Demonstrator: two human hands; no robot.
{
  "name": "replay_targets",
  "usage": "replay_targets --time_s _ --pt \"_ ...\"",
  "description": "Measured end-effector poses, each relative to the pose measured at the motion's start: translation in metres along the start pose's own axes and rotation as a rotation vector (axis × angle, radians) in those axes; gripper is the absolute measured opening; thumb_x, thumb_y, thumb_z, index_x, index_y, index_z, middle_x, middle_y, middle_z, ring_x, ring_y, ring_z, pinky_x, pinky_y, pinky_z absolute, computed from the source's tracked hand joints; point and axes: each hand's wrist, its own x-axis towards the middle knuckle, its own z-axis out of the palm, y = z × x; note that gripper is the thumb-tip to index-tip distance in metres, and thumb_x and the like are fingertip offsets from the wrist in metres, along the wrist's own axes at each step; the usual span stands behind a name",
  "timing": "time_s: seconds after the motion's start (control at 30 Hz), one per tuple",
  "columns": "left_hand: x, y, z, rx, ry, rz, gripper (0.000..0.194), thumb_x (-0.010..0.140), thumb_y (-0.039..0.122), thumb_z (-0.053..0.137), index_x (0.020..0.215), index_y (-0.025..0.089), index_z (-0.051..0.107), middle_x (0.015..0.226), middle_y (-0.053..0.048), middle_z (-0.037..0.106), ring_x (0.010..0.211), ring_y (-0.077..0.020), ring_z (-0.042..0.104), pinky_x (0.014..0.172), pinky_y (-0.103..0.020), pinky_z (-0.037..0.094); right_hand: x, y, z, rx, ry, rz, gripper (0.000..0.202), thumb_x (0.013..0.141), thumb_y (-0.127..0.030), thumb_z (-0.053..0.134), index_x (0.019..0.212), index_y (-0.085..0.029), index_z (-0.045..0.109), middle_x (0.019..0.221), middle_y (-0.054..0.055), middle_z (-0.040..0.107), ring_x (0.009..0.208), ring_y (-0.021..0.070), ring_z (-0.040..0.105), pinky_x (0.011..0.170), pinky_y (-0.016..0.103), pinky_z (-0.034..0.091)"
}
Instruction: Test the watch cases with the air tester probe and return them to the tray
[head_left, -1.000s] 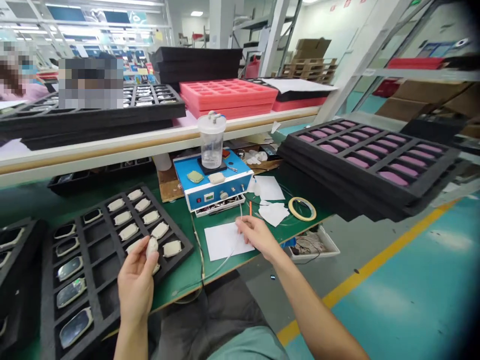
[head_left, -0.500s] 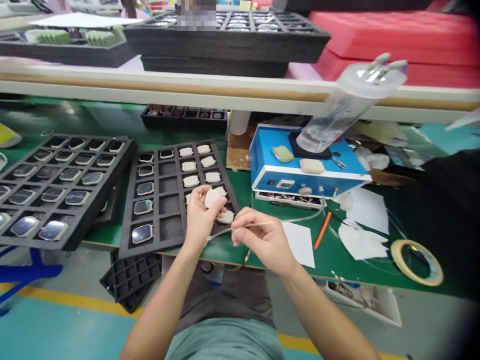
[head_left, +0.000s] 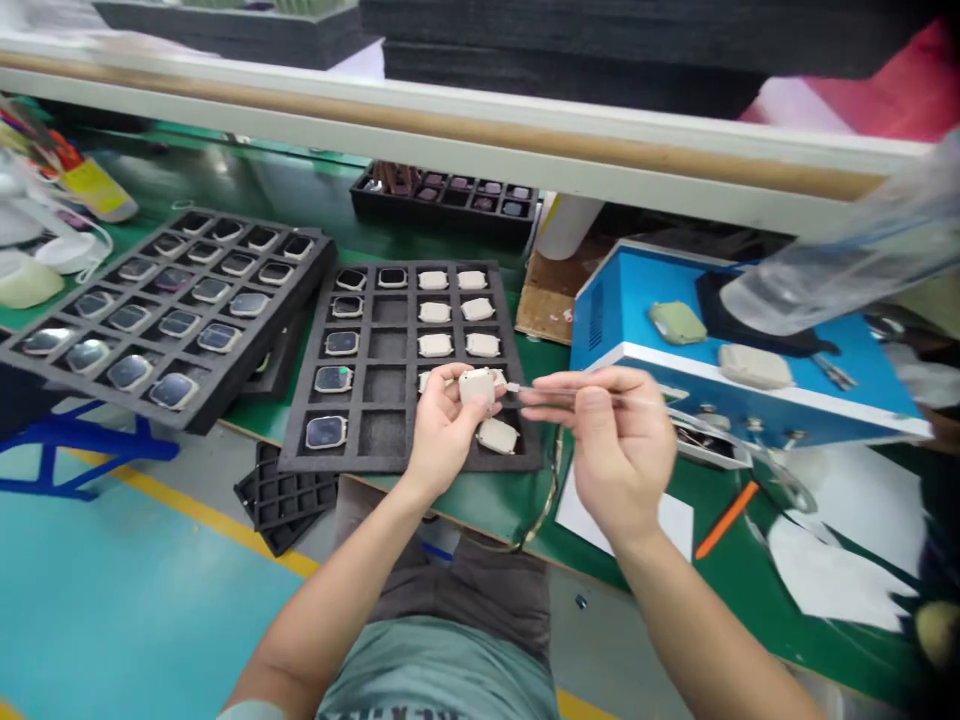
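Note:
My left hand (head_left: 442, 430) grips a beige square smartwatch case (head_left: 478, 387) between thumb and fingers, above the right side of a black foam tray (head_left: 300, 430). My right hand (head_left: 626, 450) pinches a thin clear tube (head_left: 517, 387). The tube's pale tip points left, close beside the watch case; I cannot tell whether they touch. In the tray below, beige cases (head_left: 435, 345) fill slots on the right, and dark-screened watches (head_left: 326, 432) sit mainly in the left column. Several slots in the second column hold nothing.
Another foam tray (head_left: 199, 395) of watches lies tilted at left. At right stands a blue machine (head_left: 600, 310) with a clear cylinder (head_left: 780, 285) and a beige block (head_left: 754, 366) on top. An orange-handled tool (head_left: 726, 520) and white paper (head_left: 679, 520) lie before it. A shelf edge (head_left: 450, 140) crosses above.
The view has shifted to the left and down. My right hand has turned the tube so that its tip is now beside the watch case. My left hand still holds the case.

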Motion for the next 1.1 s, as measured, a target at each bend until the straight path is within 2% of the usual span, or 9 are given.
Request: replay_targets --time_s 0.2,0.33,0.47,0.53,0.63,0.7,0.77,0.9,1.1 --pt "-0.008 0.002 0.000 0.032 0.033 0.054 0.048 0.083 0.037 0.087 0.118 0.020 0.060 0.106 -0.010 0.076 0.097 -0.0231 0.076 0.073 -0.027 0.053 0.018 0.014 0.005 -0.120 -0.004 -0.071 0.028 0.103 -0.049 0.066 0.103 -0.021 0.068 0.097 0.005 0.076 0.082 0.0184 0.079 0.071 0.031 0.068" --pt "0.007 0.036 -0.012 0.270 0.050 0.185 0.025 0.087 0.024 0.076 0.108 0.019 0.063 0.096 -0.006 0.073 0.083 -0.0189 0.071 0.069 -0.026 0.051 0.017 0.036 0.004 -0.180 -0.004 -0.021 0.039 0.104 -0.057 0.058 0.103 -0.020 0.069 0.099 0.007 0.076 0.084 0.0186 0.078 0.069 0.030 0.066" --pt "0.085 0.096 -0.039 1.043 0.050 0.419 0.021 0.085 0.009 0.064 0.105 0.017 0.066 0.100 -0.004 0.071 0.090 -0.0176 0.065 0.085 -0.028 0.049 0.012 0.048 0.002 -0.119 0.010 0.119 0.046 0.100 -0.063 0.062 0.117 -0.020 0.064 0.094 0.004 0.076 0.075 0.0160 0.075 0.060 0.026 0.062" --pt "0.134 0.120 -0.050 1.478 0.019 0.334 0.019 0.093 0.018 0.063 0.110 0.014 0.070 0.109 -0.004 0.072 0.103 -0.0189 0.063 0.095 -0.029 0.046 0.010 0.049 0.003 -0.065 0.009 0.216 0.058 0.096 -0.068 0.065 0.128 -0.020 0.060 0.095 0.004 0.077 0.070 0.0152 0.073 0.053 0.024 0.059" --pt "0.189 0.140 -0.058 1.650 -0.049 0.219 0.020 0.075 0.019 0.085 0.092 0.014 0.076 0.102 -0.007 0.076 0.105 -0.0241 0.063 0.096 -0.031 0.045 0.013 0.045 0.005 0.016 -0.071 0.437 0.075 0.087 -0.080 0.065 0.125 -0.016 0.062 0.084 0.006 0.078 0.058 0.0159 0.070 0.042 0.022 0.052" --pt "0.206 0.142 -0.061 1.707 -0.090 0.183 0.028 0.061 0.016 0.095 0.079 0.016 0.075 0.094 -0.007 0.077 0.103 -0.0265 0.064 0.094 -0.032 0.046 0.016 0.042 0.005 0.056 -0.173 0.560 0.081 0.083 -0.088 0.061 0.109 -0.012 0.070 0.075 0.008 0.076 0.053 0.0161 0.067 0.038 0.022 0.049" --pt "0.211 0.139 -0.062 1.763 -0.129 0.174 0.028 0.063 0.024 0.098 0.075 0.016 0.073 0.089 -0.006 0.076 0.103 -0.0262 0.065 0.093 -0.030 0.047 0.019 0.039 0.004 0.086 -0.245 0.615 0.081 0.080 -0.090 0.061 0.097 -0.011 0.073 0.072 0.009 0.075 0.052 0.0155 0.067 0.039 0.022 0.050" --pt "0.204 0.138 -0.060 1.844 -0.188 0.214 0.037 0.098 0.047 0.071 0.095 0.011 0.073 0.103 -0.004 0.072 0.099 -0.0202 0.069 0.094 -0.034 0.055 0.017 0.035 0.006 0.105 -0.246 0.612 0.074 0.076 -0.083 0.074 0.097 -0.013 0.074 0.074 0.007 0.075 0.054 0.0139 0.068 0.042 0.020 0.051" --pt "0.160 0.138 -0.041 1.977 -0.274 0.295 0.028 0.101 0.030 0.067 0.124 0.015 0.070 0.130 -0.012 0.068 0.119 -0.0286 0.065 0.106 -0.048 0.051 0.013 0.039 0.007 0.220 0.058 0.485 0.073 0.081 -0.086 0.064 0.110 -0.019 0.066 0.068 -0.001 0.068 0.051 0.0135 0.064 0.039 0.020 0.051"
